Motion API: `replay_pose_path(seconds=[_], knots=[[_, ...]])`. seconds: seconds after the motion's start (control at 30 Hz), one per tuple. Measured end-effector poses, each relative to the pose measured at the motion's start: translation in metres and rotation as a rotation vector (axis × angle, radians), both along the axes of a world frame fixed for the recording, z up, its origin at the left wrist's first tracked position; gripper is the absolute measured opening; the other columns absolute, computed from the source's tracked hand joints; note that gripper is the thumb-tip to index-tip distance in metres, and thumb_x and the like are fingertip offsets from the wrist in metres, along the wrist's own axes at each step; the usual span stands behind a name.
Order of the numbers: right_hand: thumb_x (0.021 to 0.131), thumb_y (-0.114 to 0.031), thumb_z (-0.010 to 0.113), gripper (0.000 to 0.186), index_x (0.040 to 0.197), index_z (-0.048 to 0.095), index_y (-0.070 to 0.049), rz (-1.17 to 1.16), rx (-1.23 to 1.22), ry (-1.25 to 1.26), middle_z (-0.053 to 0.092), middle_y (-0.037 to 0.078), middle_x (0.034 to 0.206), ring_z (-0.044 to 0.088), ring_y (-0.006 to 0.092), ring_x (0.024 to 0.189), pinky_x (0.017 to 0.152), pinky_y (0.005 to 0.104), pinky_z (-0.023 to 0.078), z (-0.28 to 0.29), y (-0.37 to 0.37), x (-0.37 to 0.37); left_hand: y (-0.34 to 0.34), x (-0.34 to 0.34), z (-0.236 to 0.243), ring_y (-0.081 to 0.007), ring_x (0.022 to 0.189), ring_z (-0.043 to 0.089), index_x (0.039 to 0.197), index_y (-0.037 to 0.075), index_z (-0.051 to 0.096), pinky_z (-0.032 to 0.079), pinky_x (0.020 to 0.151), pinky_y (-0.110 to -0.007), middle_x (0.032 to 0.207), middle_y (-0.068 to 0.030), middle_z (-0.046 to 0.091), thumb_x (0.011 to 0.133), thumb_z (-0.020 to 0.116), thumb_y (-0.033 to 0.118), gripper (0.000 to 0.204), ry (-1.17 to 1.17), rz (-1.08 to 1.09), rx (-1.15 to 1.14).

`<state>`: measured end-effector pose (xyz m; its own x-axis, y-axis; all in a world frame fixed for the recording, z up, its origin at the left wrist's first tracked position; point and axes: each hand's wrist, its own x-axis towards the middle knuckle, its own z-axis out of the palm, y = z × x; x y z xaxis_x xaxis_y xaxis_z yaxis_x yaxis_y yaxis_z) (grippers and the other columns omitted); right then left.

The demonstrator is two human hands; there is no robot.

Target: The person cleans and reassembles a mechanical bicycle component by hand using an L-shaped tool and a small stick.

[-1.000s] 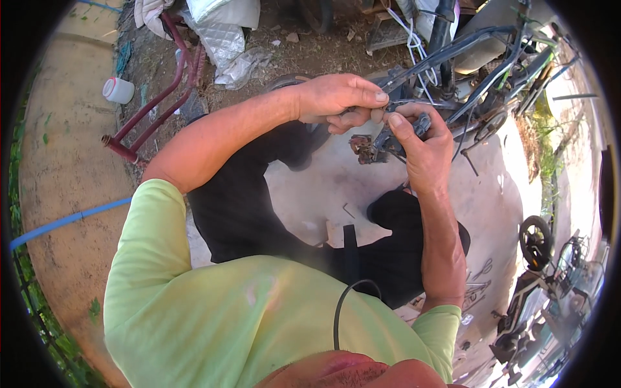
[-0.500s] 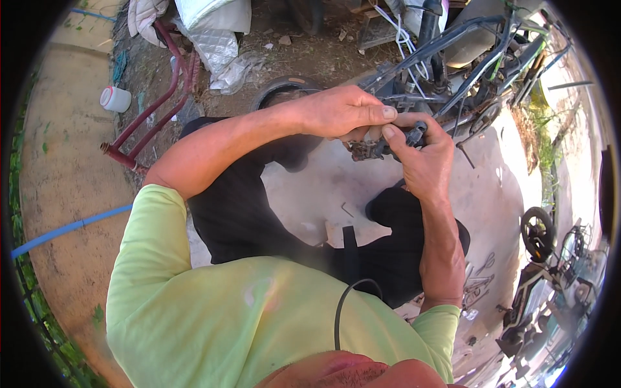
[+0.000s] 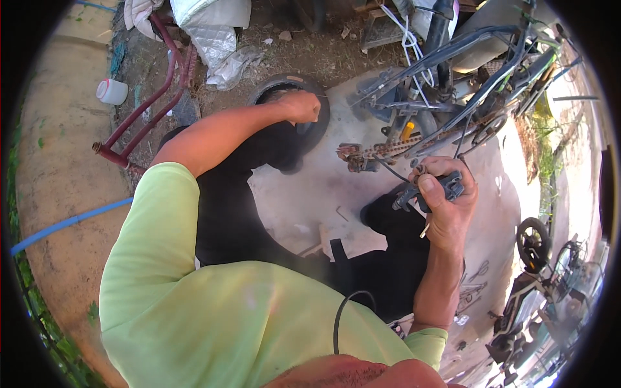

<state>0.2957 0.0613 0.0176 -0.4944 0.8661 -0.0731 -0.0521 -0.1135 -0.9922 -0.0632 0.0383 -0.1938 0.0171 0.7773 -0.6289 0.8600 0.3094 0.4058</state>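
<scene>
My right hand (image 3: pixel 449 197) grips a dark grey metal bike part (image 3: pixel 453 186) with a knob-like bolt under the thumb and a ribbed stub at its left end. A thin black cable (image 3: pixel 390 171) runs to it from the left. A short pale piece (image 3: pixel 424 231) sticks out below the palm. My left hand (image 3: pixel 302 107) is closed, held over a black tyre (image 3: pixel 315 132); what its fingers hold, if anything, cannot be made out. Between the hands, a rusty chain and sprocket (image 3: pixel 352 157) belong to the dark bike frame (image 3: pixel 479 97).
A yellow-handled tool (image 3: pixel 407 131) rests by the bike frame. An L-shaped hex key (image 3: pixel 341 213) lies on the pale floor near my knees. At left are a maroon frame (image 3: pixel 171 84), a white tub (image 3: pixel 112 92) and a blue hose (image 3: pixel 71 226). Another bike wheel (image 3: pixel 533 244) stands at right.
My hands were together at the bike part; now they are apart. The left has drawn back left over the tyre. The right has moved down and right with the part, uncovering the chain.
</scene>
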Motion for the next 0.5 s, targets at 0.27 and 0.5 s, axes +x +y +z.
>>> replay_pose_path(seconds=[0.27, 0.5], knots=[[0.079, 0.003, 0.079, 0.022, 0.096, 0.066, 0.0, 0.007, -0.127, 0.0, 0.068, 0.013, 0.099, 0.065, 0.019, 0.09, 0.084, 0.0329, 0.052, 0.001, 0.005, 0.0, 0.03, 0.038, -0.136, -0.0387, 0.106, 0.071, 0.107, 0.014, 0.079, 0.057, 0.091, -0.049, 0.113, -0.0177, 0.074, 0.089, 0.061, 0.022, 0.025, 0.14, 0.081, 0.078], [0.078, -0.001, 0.083, 0.024, 0.095, 0.065, -0.001, 0.05, -0.097, -0.064, 0.069, 0.015, 0.097, 0.068, 0.0203, 0.085, 0.081, 0.0338, 0.055, -0.006, 0.019, 0.006, 0.048, 0.064, -0.26, -0.0382, 0.102, 0.072, 0.103, 0.004, 0.076, 0.057, 0.085, -0.047, 0.102, -0.0208, 0.075, 0.087, 0.06, 0.019, 0.027, 0.218, 0.079, 0.381]])
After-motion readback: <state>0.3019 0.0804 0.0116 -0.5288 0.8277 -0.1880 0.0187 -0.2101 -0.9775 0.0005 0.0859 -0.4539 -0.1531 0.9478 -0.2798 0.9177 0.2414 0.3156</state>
